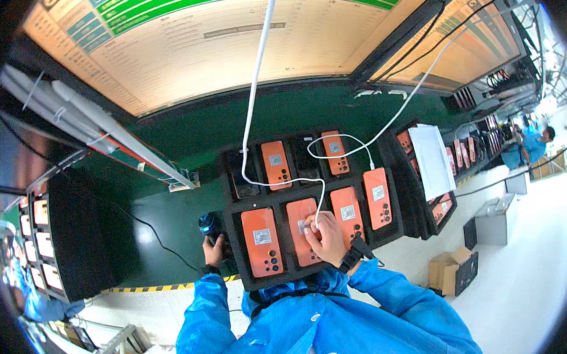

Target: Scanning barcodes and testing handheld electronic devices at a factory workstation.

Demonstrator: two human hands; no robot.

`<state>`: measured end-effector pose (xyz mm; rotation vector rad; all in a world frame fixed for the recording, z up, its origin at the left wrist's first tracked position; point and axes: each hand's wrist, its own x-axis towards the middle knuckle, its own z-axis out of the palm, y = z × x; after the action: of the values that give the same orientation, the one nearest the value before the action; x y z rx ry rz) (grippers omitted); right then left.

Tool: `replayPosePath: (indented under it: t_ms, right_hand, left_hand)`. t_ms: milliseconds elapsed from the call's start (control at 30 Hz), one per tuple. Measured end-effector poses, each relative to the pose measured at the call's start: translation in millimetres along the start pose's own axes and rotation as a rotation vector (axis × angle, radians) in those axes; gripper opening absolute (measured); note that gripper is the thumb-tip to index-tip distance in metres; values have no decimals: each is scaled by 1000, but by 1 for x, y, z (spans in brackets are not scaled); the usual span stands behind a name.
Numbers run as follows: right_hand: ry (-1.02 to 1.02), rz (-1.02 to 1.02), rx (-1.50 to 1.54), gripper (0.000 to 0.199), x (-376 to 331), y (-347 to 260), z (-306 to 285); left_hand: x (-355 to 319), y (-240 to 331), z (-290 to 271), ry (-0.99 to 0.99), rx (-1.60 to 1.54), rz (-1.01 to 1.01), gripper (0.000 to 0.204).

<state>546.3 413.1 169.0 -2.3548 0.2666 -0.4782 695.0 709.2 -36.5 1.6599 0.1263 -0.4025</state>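
A black foam tray [278, 242] in front of me holds several orange smartphones in two rows, most lying back up with white labels and dark camera lenses. My right hand [327, 240] is over the front row, its fingers pinched on a white cable [251, 107] that hangs from above. Partly under those fingers lies an orange phone [303, 240]. Another white cable [373, 153] is plugged into the top end of the rightmost phone [377, 200]. Left of the tray, my left hand [215, 251] grips a black handheld scanner [208, 224] with a blue light; its lower part is hidden.
Large monitors [243, 56] stand behind the green bench [144, 231]. More phone trays sit at the right, under a white paper stack [433, 161], and a black tray stack [73, 235] is at the left. A cardboard box [448, 271] is on the floor; a co-worker [528, 146] is far right.
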Motion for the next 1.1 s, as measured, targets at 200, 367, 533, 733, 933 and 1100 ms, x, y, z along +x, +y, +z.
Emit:
replayPosePath:
  t_ms: [200, 367, 533, 733, 933, 1100]
  right_hand:
    - [21, -8, 91, 12, -4, 7, -4]
    - [-15, -2, 205, 12, -8, 12, -5]
    - [-10, -60, 245, 14, -10, 25, 2]
    - [88, 8, 416, 16, -7, 20, -7]
    - [97, 100, 419, 15, -6, 24, -10]
    - [175, 25, 427, 12, -17, 32, -1]
  left_hand:
    - [-58, 116, -6, 115, -211, -197, 29]
    - [-156, 231, 6, -199, -347, -163, 39]
    - [-198, 238, 71, -320, -296, -289, 40]
    - [-207, 232, 122, -381, -193, -355, 29]
    - [-196, 214, 141, -388, -62, -363, 24]
    - [-196, 213, 135, -475, -87, -372, 25]
